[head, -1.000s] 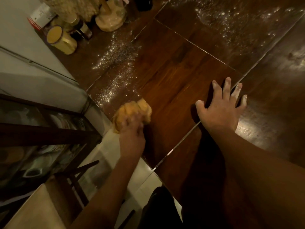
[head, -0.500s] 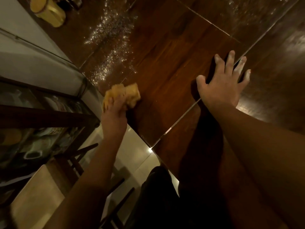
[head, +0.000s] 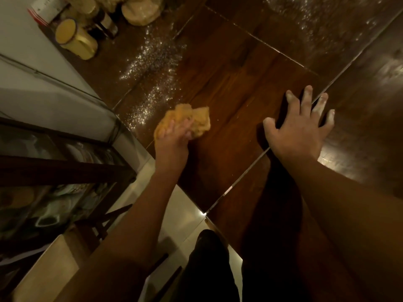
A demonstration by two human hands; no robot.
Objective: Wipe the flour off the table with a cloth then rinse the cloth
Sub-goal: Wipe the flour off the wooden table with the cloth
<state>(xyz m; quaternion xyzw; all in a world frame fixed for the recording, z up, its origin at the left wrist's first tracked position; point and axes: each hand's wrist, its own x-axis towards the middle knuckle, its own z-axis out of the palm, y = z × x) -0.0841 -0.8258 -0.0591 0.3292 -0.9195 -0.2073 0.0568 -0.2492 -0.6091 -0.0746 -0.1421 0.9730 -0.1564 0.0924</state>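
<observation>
A bunched yellow cloth (head: 196,120) lies on the dark wooden table (head: 235,88) near its left edge. My left hand (head: 172,142) grips the cloth from behind and presses it onto the wood. A streak of white flour (head: 152,68) runs just beyond the cloth toward the far left corner. More flour (head: 309,16) is scattered at the far side of the table. My right hand (head: 301,127) rests flat on the table with its fingers spread, and its fingertips are dusted white.
A yellow lidded tin (head: 75,40), jars (head: 104,20) and a round pale wooden piece (head: 141,12) stand at the far left corner. A dark glass cabinet (head: 54,171) stands left of the table, with chair parts (head: 104,219) and pale floor tiles (head: 183,214) below.
The cloth and my left hand slid left along the table edge, then back right toward the middle. My right hand stayed flat in place.
</observation>
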